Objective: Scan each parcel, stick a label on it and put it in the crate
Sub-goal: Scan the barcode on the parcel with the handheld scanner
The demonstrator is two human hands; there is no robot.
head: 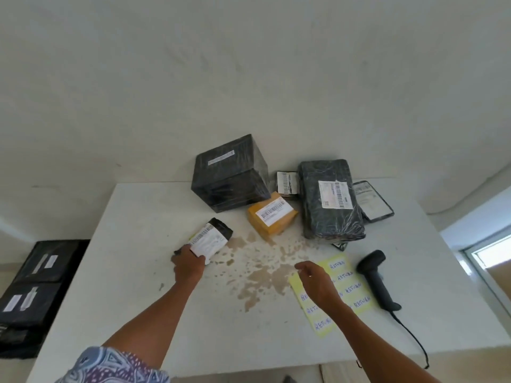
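Evidently we are at the labelling step: our left hand [190,262] grips the near end of the small black parcel [214,236], which lies toward the left edge of the table [132,272] with its barcode slip facing up. Our right hand [315,281] hovers over the yellow sheet of RETURN labels [356,297] near the front right edge. Its fingers are loosely bent, thumb close to forefinger, and we cannot tell whether a label is pinched between them. We judge that the next move calls for a label pressed flat on the wrapping, clear of the barcode, before the parcel goes over the left edge into the black crate [36,294], which stands lower beside the table and holds dark parcels. The scanner [377,280] lies just right of the sheet, its cable trailing off the front edge. Toward the back edge sit a large black box [229,172], an orange parcel [272,215] and a long black parcel [330,200]. None of them blocks the way to the crate, though brown stains mark the table's middle.
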